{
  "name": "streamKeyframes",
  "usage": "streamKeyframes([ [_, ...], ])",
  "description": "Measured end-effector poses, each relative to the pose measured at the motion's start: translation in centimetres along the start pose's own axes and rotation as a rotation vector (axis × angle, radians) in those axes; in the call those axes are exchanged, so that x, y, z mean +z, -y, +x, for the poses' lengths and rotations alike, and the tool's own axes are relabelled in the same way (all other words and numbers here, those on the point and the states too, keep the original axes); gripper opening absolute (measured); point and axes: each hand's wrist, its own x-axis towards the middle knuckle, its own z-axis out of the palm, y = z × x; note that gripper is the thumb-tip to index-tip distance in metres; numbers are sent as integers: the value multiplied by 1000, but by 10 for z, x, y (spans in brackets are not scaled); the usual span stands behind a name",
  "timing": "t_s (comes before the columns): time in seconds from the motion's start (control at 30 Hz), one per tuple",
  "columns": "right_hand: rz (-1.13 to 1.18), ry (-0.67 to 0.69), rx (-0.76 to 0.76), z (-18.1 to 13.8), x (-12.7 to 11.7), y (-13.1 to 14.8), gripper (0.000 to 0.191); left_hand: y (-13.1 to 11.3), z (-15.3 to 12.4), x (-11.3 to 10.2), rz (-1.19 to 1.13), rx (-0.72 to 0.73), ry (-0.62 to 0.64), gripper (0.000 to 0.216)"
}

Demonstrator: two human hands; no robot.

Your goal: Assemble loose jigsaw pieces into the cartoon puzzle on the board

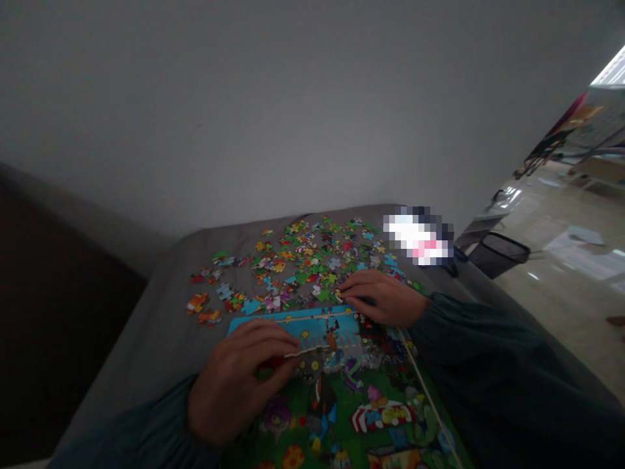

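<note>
A plain pale wall point(293, 98) fills the upper half of the view. Below it lies a grey cloth-covered surface point(146, 339), running from the near edge away toward the wall. To the right a glossy light floor point(561, 273) shows, dimly lit.

On the near part of the surface lies a large, partly assembled jigsaw puzzle with a bright cartoon picture point(371, 417), green across its lower area and with a blue band along its far edge. Dark teal sleeves point(488, 365) come in from both lower corners.

The left hand point(234, 384) rests palm down on the near left part of the puzzle. Its fingers are curled, with the tips at a pale edge of a joined section just below the blue band. Whether they pinch anything cannot be told. The right hand point(381, 296) lies flat at the far right corner of the puzzle, fingers stretched out side by side and pointing left, pressing down with nothing closed in them. The two hands are apart, with the blue band between them.

Beyond the puzzle a scatter of small loose multicoloured cardboard pieces point(312, 260) spreads over the cloth, touching the right hand's fingertips. A few orange ones point(198, 303) sit off to the left. A black mesh basket point(502, 254) stands on the floor just past the surface's right edge.
</note>
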Motion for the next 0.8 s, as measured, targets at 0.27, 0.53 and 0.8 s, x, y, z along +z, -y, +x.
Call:
streamKeyframes([
  [0.27, -4, 9, 2, 0, -1, 1, 25, 1, 0, -2, -95, -3, 83, 8],
  [0.53, 13, 9, 5, -1, -1, -1, 25, -1, 1, -14, -171, 31, 172, 11],
  [0.8, 38, 0, -37, -4, 2, -6, 24, -11, -56, -33, -112, -213, 104, 9],
])
